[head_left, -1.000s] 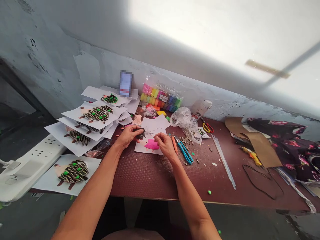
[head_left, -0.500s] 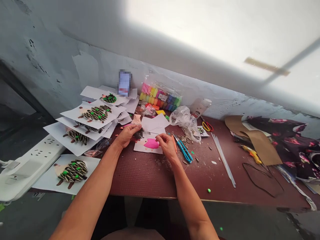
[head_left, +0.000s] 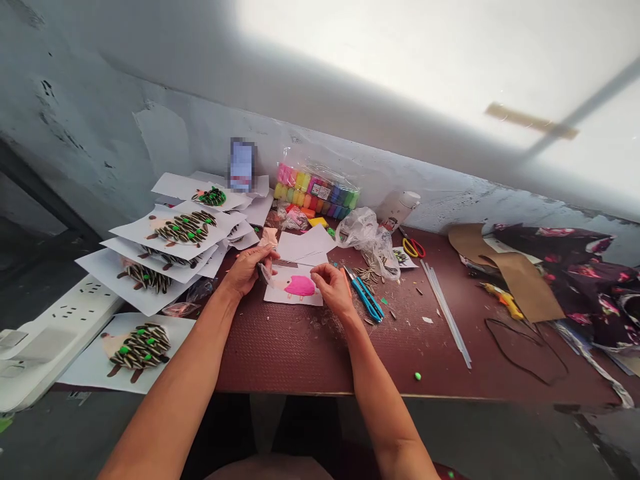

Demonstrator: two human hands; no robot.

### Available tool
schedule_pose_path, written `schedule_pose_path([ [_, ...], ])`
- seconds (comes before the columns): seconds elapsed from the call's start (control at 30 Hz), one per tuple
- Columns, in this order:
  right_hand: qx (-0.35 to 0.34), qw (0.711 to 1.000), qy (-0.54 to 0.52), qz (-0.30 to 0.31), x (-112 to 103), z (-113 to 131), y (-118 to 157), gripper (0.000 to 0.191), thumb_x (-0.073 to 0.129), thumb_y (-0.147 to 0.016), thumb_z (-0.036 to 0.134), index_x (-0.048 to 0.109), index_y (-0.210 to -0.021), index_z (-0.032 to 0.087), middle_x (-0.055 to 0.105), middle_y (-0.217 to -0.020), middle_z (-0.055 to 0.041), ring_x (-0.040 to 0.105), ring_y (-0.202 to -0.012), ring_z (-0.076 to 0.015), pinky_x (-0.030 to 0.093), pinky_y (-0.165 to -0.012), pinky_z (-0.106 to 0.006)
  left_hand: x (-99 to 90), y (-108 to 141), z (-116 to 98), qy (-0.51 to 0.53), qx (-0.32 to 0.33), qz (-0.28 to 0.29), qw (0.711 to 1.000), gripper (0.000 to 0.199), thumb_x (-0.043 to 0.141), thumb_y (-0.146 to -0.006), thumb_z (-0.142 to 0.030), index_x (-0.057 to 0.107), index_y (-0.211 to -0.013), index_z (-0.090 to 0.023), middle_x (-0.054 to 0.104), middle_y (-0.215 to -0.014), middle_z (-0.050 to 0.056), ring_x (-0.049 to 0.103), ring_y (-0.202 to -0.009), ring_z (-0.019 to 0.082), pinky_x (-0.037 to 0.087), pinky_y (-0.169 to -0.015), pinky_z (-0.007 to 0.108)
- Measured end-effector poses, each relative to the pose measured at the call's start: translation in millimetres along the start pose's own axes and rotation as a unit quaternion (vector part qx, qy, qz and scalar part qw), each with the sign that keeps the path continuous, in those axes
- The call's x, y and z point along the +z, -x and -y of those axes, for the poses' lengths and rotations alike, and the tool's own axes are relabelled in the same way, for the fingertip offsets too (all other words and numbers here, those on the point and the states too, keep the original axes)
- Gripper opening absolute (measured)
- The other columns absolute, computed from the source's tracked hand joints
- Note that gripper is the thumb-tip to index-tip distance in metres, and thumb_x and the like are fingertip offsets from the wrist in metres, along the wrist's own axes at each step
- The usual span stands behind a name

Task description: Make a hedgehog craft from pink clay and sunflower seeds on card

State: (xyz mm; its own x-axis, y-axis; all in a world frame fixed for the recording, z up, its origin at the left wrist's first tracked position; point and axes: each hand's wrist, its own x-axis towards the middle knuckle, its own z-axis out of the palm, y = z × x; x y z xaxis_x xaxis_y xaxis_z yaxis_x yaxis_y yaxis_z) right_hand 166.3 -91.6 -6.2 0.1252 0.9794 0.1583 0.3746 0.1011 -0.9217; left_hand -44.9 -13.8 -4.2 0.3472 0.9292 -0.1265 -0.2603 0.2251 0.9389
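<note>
My left hand (head_left: 250,269) is closed on a small clear plastic wrapper (head_left: 265,275), which hangs from its fingertips at the card's left edge. Fingers pinched together, my right hand (head_left: 332,287) hovers by the right edge of the same card; anything between its fingertips is too small to make out. Between the hands lies the white card (head_left: 280,297) bearing a bright pink clay body (head_left: 300,285) with small drawn legs. Behind it are blank white paper sheets (head_left: 307,243). A teal utility knife (head_left: 367,300) lies just right of my right hand.
Finished-looking seed hedgehog pictures (head_left: 185,227) are stacked at left, beside a white power strip (head_left: 50,333). Behind are a coloured clay pack (head_left: 317,190) and a plastic bag (head_left: 367,237). Rightward lie loose seeds (head_left: 367,275), scissors (head_left: 413,247), glue sticks (head_left: 447,313) and a yellow glue gun (head_left: 503,301).
The dark lump by my left fingers no longer shows; a clear wrapper shows there instead. My right hand stays pinched near the card. The view has shifted slightly.
</note>
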Motion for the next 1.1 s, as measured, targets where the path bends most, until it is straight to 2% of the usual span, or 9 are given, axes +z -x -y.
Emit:
schedule_pose_path([
  [0.1, 0.021, 1.0, -0.006, 0.015, -1, 1, 0, 0.028, 0.06, -0.086, 0.044, 0.066, -0.073, 0.02, 0.066, -0.07, -0.0006, 0.054, -0.062, -0.0136, 0.045, -0.063, -0.027, 0.3, 1, -2, 0.003, -0.008, -0.011, 1.0, 0.039, 0.075, -0.073, -0.053, 0.068, -0.075, -0.016, 0.05, -0.046, -0.006, 0.048, -0.04, 0.01, 0.054, -0.053, 0.027],
  [0.23, 0.021, 0.998, 0.052, -0.001, 0, 2, 1, 0.039, 0.05, -0.092, 0.045, 0.056, -0.062, 0.021, 0.052, -0.057, 0.0027, 0.046, -0.058, -0.0127, 0.042, -0.064, -0.027, 1.4, 1, -2, 0.012, -0.009, -0.02, 1.0, 0.038, 0.077, -0.072, -0.052, 0.068, -0.075, -0.015, 0.05, -0.047, -0.006, 0.047, -0.04, 0.009, 0.052, -0.05, 0.025],
  [0.3, 0.014, 0.998, 0.06, -0.015, 0, 2, 1, 0.035, 0.049, -0.092, 0.042, 0.053, -0.063, 0.022, 0.05, -0.059, 0.0031, 0.046, -0.06, -0.0126, 0.041, -0.064, -0.026, 1.4, 1, -1, 0.014, -0.008, -0.023, 1.0, 0.039, 0.078, -0.071, -0.052, 0.068, -0.075, -0.015, 0.051, -0.048, -0.006, 0.048, -0.041, 0.009, 0.052, -0.05, 0.025],
  [0.4, 0.007, 1.0, 0.027, -0.015, 0, 2, 1, 0.023, 0.056, -0.086, 0.039, 0.057, -0.072, 0.022, 0.058, -0.068, 0.0018, 0.049, -0.064, -0.0132, 0.042, -0.064, -0.025, 0.3, -1, 0, 0.015, -0.012, -0.028, 0.999, 0.039, 0.078, -0.071, -0.052, 0.068, -0.076, -0.015, 0.052, -0.049, -0.006, 0.05, -0.042, 0.009, 0.051, -0.05, 0.025],
  [0.53, 0.008, 1.0, -0.023, -0.004, -2, 1, 0, 0.02, 0.064, -0.078, 0.041, 0.063, -0.075, 0.021, 0.063, -0.073, 0.0005, 0.052, -0.066, -0.0142, 0.044, -0.063, -0.026, -1.7, -1, 1, 0.007, -0.015, -0.029, 0.999, 0.039, 0.078, -0.071, -0.052, 0.067, -0.08, -0.015, 0.055, -0.053, -0.005, 0.054, -0.044, 0.01, 0.05, -0.05, 0.025],
  [0.73, 0.025, 0.999, 0.033, -0.008, -3, -4, 0, 0.02, 0.067, -0.077, 0.041, 0.07, -0.075, 0.022, 0.057, -0.066, 0.0023, 0.045, -0.062, -0.0136, 0.042, -0.064, -0.028, -0.9, -2, 3, -0.008, -0.007, -0.019, 1.0, 0.034, 0.077, -0.07, -0.048, 0.067, -0.079, -0.016, 0.049, -0.047, -0.007, 0.048, -0.042, 0.01, 0.048, -0.052, 0.025],
  [0.83, 0.003, 0.997, 0.066, -0.041, -3, -9, 1, 0.022, 0.068, -0.081, 0.041, 0.069, -0.071, 0.022, 0.06, -0.068, 0.0014, 0.048, -0.065, -0.0147, 0.045, -0.072, -0.03, -0.3, -5, 6, -0.05, 0.012, -0.023, 0.998, 0.03, 0.074, -0.07, -0.045, 0.066, -0.074, -0.017, 0.045, -0.043, -0.008, 0.043, -0.041, 0.01, 0.044, -0.05, 0.024],
  [0.93, -0.014, 0.992, 0.111, -0.065, -4, -12, 4, 0.025, 0.067, -0.086, 0.038, 0.065, -0.067, 0.022, 0.059, -0.068, 0.0031, 0.049, -0.066, -0.014, 0.045, -0.085, -0.034, -0.4, -7, 9, -0.141, 0.059, -0.042, 0.987, 0.024, 0.07, -0.07, -0.041, 0.066, -0.07, -0.017, 0.05, -0.045, -0.006, 0.044, -0.043, 0.01, 0.036, -0.048, 0.023],
  [1.1, -0.019, 0.986, 0.155, -0.054, -9, -15, 11, 0.012, 0.07, -0.084, 0.028, 0.067, -0.073, 0.023, 0.059, -0.075, 0.004, 0.049, -0.067, -0.0133, 0.044, -0.093, -0.038, -1.8, -9, 13, -0.259, 0.097, -0.035, 0.96, 0.016, 0.068, -0.07, -0.033, 0.07, -0.072, -0.018, 0.063, -0.057, -0.001, 0.058, -0.058, 0.016, 0.044, -0.059, 0.025],
])
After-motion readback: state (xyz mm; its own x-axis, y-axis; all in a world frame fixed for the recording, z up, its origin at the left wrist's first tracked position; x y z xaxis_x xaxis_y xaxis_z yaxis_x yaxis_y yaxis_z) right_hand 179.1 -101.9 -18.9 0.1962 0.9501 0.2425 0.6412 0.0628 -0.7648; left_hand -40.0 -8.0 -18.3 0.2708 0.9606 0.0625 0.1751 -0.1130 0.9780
